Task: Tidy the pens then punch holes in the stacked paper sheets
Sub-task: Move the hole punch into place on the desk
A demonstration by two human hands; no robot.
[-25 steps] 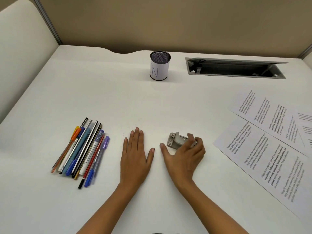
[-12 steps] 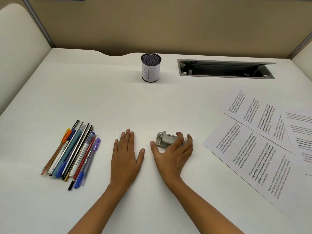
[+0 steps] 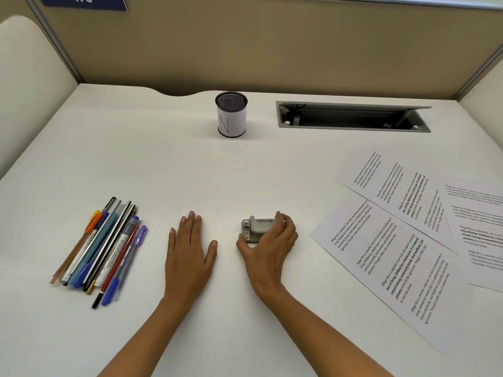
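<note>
the left hand [image 3: 187, 251] lies flat and open on the white desk [image 3: 163, 170]; the right hand [image 3: 268, 242] grips the grey hole punch [image 3: 255, 229]; the pens [image 3: 102, 248] lie bundled at the left, loose; the mesh pen cup [image 3: 231, 114] at the back bears a handwritten "n"; the printed paper sheets [image 3: 394, 240] lie spread at the right, overlapping, their text beginning "village life"; a blue sign [image 3: 84, 1] reads "475".

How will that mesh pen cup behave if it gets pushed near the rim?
The pen cup stands upright, looks empty and taller than wide, so it is probably light and may tip rather than slide. On its side the round wall would likely roll. The desk looks smooth.
</note>
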